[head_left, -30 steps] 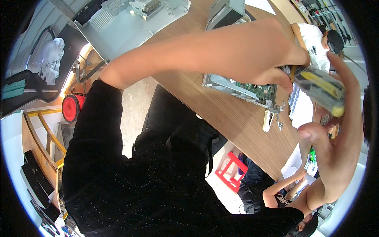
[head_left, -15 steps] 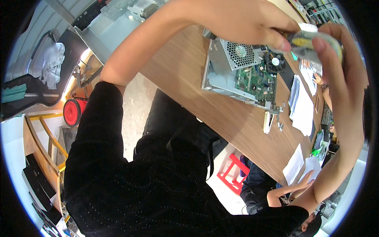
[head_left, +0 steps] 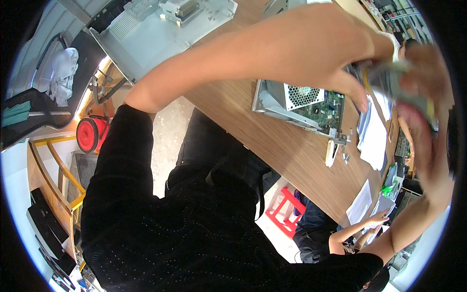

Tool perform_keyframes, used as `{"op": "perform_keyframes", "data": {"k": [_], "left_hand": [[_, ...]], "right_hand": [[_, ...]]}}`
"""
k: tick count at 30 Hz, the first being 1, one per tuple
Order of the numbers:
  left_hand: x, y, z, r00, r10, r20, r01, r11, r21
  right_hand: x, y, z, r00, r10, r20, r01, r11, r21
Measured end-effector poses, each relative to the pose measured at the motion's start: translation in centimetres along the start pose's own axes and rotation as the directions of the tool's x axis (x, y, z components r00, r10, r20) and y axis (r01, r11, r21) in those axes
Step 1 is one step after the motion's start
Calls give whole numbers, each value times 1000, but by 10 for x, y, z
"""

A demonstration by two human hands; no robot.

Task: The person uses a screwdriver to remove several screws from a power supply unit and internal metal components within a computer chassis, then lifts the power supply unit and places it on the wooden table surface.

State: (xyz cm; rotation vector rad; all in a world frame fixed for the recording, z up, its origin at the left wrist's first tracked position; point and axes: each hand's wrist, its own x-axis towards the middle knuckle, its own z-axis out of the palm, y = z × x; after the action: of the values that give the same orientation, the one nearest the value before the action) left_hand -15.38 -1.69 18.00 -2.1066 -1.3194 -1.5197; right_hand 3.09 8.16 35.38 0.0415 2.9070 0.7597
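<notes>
Both my hands meet at the upper right, above a wooden table (head_left: 272,146). My left hand (head_left: 335,53) reaches across from the left, and its fingers close on a blurred grey and yellow object (head_left: 394,80). My right hand (head_left: 423,82) comes up from the lower right and grips the same object from the other side. Below the hands lies an open computer chassis (head_left: 301,104) with a green circuit board and a perforated metal box inside. My left hand hides part of it.
A white stick-shaped part (head_left: 331,153) and small screws (head_left: 346,156) lie by the chassis, with papers (head_left: 372,136) to its right. A large grey metal case (head_left: 155,29) sits at the top left. Another person's hand (head_left: 374,221), a red stool (head_left: 287,209) and a red wheel (head_left: 92,134) lie lower.
Both hands stayed together on the grey and yellow object, rising toward the top edge and then dropping slightly. More of the chassis shows beneath them now.
</notes>
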Motion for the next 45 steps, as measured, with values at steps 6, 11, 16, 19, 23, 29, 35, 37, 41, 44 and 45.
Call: {"op": "perform_keyframes", "data": {"k": [6, 11, 16, 19, 23, 29, 35, 37, 41, 44, 45], "left_hand": [[-16, 6, 13, 945, 51, 324, 53, 951, -303], [-3, -3, -2, 947, 111, 300, 36, 895, -445], [5, 9, -13, 935, 175, 309, -4, 876, -483], [21, 32, -23, 924, 209, 320, -89, 932, -352], [53, 34, -43, 732, 58, 679, 204, 932, -299], [6, 10, 3, 963, 260, 72, -245, 954, -172], [8, 11, 5, 951, 231, 207, -181, 955, -234], [14, 11, 1, 928, 244, 282, -155, 940, -305], [21, 3, -14, 864, 220, 453, -12, 908, -419], [15, 7, -13, 896, 201, 395, -45, 928, -369], [12, 10, -11, 920, 191, 342, -77, 944, -320]], "right_hand": [[-46, -36, 1, 980, -189, -66, 200, 937, 285], [-51, -49, 26, 965, 150, -218, -91, 962, 258], [-50, -68, 18, 934, 346, -82, -334, 933, 133], [-55, -58, 11, 997, 45, -66, -32, 982, 185], [-65, -37, 9, 996, -90, 4, 86, 971, 224], [-65, -43, 15, 994, 60, -90, -37, 972, 232], [-63, -74, 14, 911, 408, -57, -390, 899, 200], [-63, -71, 12, 977, 206, -49, -193, 961, 199], [-60, -46, 3, 987, -159, 7, 153, 961, 231], [-57, -33, 0, 947, -317, 39, 303, 929, 212], [-56, -30, 0, 944, -328, 45, 312, 928, 204]]}}
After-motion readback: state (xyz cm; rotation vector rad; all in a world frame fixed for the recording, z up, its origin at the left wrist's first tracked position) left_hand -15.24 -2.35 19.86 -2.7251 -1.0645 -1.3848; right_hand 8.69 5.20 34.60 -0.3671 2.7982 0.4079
